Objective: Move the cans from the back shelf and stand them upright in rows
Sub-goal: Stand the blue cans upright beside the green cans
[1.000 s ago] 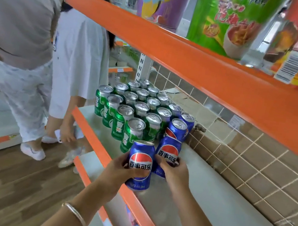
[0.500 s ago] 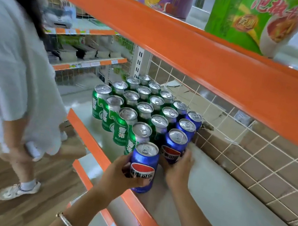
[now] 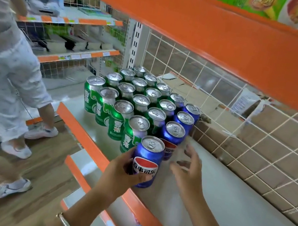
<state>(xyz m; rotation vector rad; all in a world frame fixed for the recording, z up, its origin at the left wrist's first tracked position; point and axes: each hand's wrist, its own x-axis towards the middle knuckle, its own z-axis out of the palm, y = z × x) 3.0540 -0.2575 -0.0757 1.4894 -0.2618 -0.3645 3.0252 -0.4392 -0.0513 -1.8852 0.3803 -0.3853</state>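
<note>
My left hand [image 3: 121, 169] grips a blue cola can [image 3: 147, 160] that stands upright at the front edge of the white shelf [image 3: 228, 202]. My right hand [image 3: 188, 171] hovers just right of it with fingers spread, holding nothing. Behind this can another blue can [image 3: 172, 137] stands upright, with further blue cans [image 3: 184, 121] in a row toward the wire back. Several green cans [image 3: 118, 119] stand upright in rows to the left.
An orange shelf lip [image 3: 84, 137] runs along the front. Above hangs an orange upper shelf [image 3: 200, 22] with snack bags. A wire grid [image 3: 258, 140] and cardboard back the shelf. Two people [image 3: 3, 67] stand on the wooden floor at left.
My right hand has let go of the second blue can, now standing in the row, and has drawn back with fingers spread. The left hand still holds the front can. The people moved left.
</note>
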